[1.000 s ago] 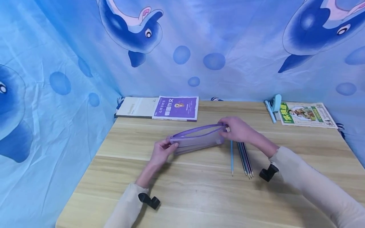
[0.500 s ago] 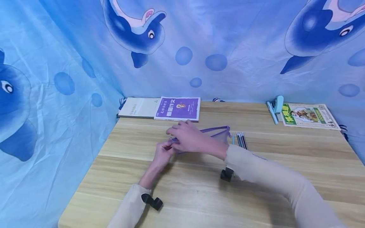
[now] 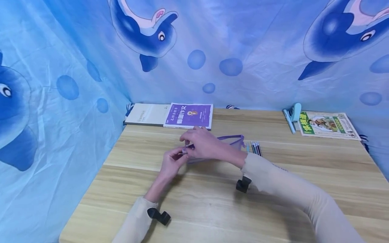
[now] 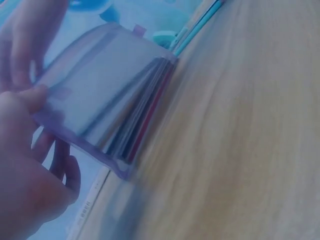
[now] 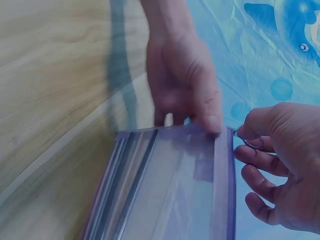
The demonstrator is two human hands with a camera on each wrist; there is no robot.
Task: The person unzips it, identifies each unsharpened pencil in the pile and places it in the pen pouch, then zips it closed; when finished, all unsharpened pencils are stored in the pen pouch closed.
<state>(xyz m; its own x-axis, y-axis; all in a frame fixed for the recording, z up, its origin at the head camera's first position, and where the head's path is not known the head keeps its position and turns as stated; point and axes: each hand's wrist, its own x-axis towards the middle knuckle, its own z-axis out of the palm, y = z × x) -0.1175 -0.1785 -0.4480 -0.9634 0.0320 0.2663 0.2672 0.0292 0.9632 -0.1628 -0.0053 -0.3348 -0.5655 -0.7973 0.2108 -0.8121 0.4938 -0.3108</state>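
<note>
A translucent pencil case (image 3: 238, 144) with purple zipper edging stands over the table, its mouth open along the top at the right end in the head view. Several pencils (image 5: 112, 185) lie inside along its bottom. My left hand (image 3: 170, 163) grips the case's left corner, thumb on the near side. Crossing in front of the case, my right hand (image 3: 204, 144) is at that same corner. In the right wrist view, the thumb and forefinger of my right hand (image 5: 290, 160) pinch the zipper pull (image 5: 256, 145) at the zipper's end.
Several loose pencils (image 3: 256, 148) lie right of the case, partly hidden by my right sleeve. At the back left are a white book (image 3: 147, 114) and a purple book (image 3: 190, 115). A light-blue stapler (image 3: 295, 112), a blue pen (image 3: 289, 120) and a green-and-white booklet (image 3: 329, 125) lie back right.
My right hand has let go of the case's right end and moved left across it to the zipper end by my left hand. My left hand has kept its grip.
</note>
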